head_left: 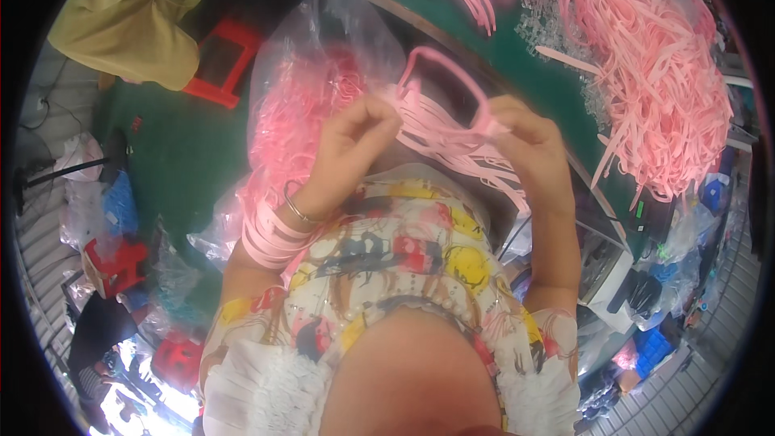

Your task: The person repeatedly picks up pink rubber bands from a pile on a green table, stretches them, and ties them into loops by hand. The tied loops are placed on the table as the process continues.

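A pink strap (448, 58), bent into an arch, spans the gap between my two hands above my lap. My left hand (355, 144) is closed in a pinch by the strap's left end; the fingertips partly cover what they grip. On the right, my right hand (533, 141) pinches the strap's other end between thumb and fingers. Beneath them a bunch of loose pink straps (452, 149) lies across my lap. Several pink bands (270, 234) circle my left forearm, just behind a metal bracelet (295, 202).
A big heap of pink straps (666, 81) covers the right of the green table (521, 64), beside small clear plastic pieces (593, 97). Left of my lap stands a clear bag (278, 64) of pink straps. A red stool (226, 64) and a person in yellow-green clothing (133, 24) are far left.
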A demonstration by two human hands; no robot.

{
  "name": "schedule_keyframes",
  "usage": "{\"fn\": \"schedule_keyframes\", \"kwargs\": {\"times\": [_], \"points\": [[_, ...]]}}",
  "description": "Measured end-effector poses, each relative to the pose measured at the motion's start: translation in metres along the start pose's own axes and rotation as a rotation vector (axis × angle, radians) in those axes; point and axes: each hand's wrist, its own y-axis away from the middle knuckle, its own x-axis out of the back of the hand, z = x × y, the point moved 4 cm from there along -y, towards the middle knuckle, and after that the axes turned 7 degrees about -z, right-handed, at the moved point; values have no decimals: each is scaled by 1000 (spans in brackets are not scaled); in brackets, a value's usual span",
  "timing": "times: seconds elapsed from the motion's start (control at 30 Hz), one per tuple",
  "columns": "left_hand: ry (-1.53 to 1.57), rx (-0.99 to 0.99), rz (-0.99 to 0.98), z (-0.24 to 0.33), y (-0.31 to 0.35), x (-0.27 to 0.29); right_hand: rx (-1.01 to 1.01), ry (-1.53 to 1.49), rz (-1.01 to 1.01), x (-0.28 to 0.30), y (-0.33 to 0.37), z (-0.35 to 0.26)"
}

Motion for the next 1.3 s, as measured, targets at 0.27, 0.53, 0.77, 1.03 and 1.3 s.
{"fn": "schedule_keyframes", "kwargs": {"times": [0.27,0.53,0.77,1.03,1.3], "points": [[1187,561,-450,-82,-5,-44,320,-385,82,-8,3,-42],[1335,128,245,-100,-37,23,319,-244,259,39,68,-45],[1110,-11,93,-73,-50,43,147,-304,306,51,86,5],[691,156,-137,-19,-49,-7,-149,-175,82,14,57,70],[332,220,-138,-19,-42,-56,177,906,316,-29,23,5]]}}
